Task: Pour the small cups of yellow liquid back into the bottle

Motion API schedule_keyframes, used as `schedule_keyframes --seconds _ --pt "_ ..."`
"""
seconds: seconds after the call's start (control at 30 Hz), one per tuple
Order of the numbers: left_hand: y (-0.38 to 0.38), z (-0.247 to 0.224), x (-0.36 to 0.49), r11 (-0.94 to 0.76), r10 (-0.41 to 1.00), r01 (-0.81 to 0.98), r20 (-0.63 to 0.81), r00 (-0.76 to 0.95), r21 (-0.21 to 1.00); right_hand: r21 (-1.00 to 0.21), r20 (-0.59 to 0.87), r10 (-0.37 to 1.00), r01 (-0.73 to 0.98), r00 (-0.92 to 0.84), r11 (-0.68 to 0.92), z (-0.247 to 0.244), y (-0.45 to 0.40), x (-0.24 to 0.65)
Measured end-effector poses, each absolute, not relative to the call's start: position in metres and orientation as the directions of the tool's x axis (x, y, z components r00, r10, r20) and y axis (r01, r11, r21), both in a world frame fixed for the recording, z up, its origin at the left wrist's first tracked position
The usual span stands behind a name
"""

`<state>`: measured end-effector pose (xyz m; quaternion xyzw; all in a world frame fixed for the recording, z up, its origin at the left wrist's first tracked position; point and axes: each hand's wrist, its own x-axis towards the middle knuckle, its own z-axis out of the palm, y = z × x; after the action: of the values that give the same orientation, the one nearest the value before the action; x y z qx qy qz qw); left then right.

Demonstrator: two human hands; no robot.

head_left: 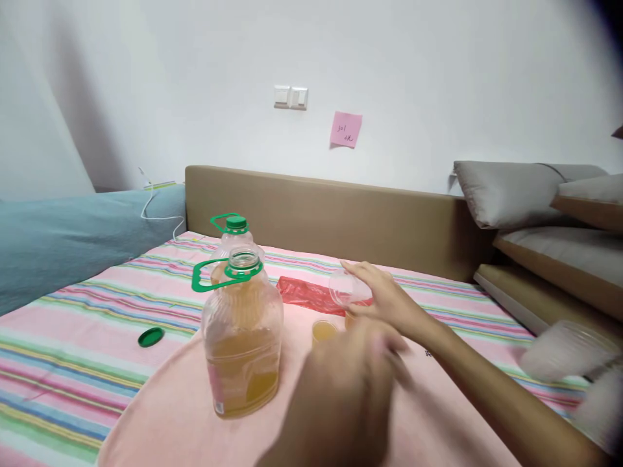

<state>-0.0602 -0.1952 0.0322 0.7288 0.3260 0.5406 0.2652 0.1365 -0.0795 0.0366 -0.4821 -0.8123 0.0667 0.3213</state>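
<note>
My right hand (382, 295) reaches in over the pink cloth, its fingers curled round a clear plastic cup (342, 287) whose round rim faces left. Beneath it, a second cup of amber liquid (350, 320) shows only in part. Beside that is a small clear cup of amber liquid (324, 331), its lower part behind my left hand (341, 389). Motion smears my left hand, and whether its fingers grip anything is unclear. Left of both hands, an uncapped jug (243, 350) with a green handle stands upright, partly filled with amber liquid.
Behind the jug stands another jug with a green cap (236, 222). A loose green cap (150, 336) lies on the striped sheet (73, 344). A crumpled red plastic bag (304, 294) rests near the headboard (311, 207). Clear plastic cups (567, 350) and cushions (525, 194) are at right.
</note>
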Motion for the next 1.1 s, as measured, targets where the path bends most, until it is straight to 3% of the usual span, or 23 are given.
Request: schedule_keyframes --seconds 0.13,0.27,0.37,0.53,0.67,0.9,1.1 --pt "-0.147 0.015 -0.059 -0.602 0.791 0.339 0.598 0.130 0.723 -0.336 0.480 0.780 0.738 -0.400 0.585 0.011 -0.080 0.142" --pt "-0.113 -0.023 -0.062 -0.615 0.761 0.545 0.610 0.221 0.569 -0.283 0.485 0.743 0.721 -0.461 0.633 -0.003 -0.077 0.143" --pt "-0.099 -0.047 -0.059 -0.603 0.766 0.610 0.587 0.263 0.514 -0.171 0.499 0.684 0.713 -0.532 0.680 -0.008 -0.073 0.143" --pt "-0.088 -0.066 -0.053 -0.563 0.785 0.631 0.585 0.206 0.533 0.123 0.531 0.530 0.679 -0.662 0.724 -0.010 -0.072 0.138" --pt "-0.085 -0.070 -0.053 -0.514 0.816 0.641 0.556 0.159 0.571 0.183 0.534 0.481 0.650 -0.696 0.738 -0.016 -0.073 0.133" --pt "-0.086 -0.069 -0.055 -0.478 0.838 0.636 0.532 0.123 0.606 0.015 0.486 0.575 0.664 -0.658 0.747 -0.018 -0.073 0.139" --pt "-0.090 -0.068 -0.058 -0.443 0.865 0.631 0.488 0.115 0.636 -0.573 0.374 0.788 0.546 -0.490 0.611 -0.004 -0.074 0.155"
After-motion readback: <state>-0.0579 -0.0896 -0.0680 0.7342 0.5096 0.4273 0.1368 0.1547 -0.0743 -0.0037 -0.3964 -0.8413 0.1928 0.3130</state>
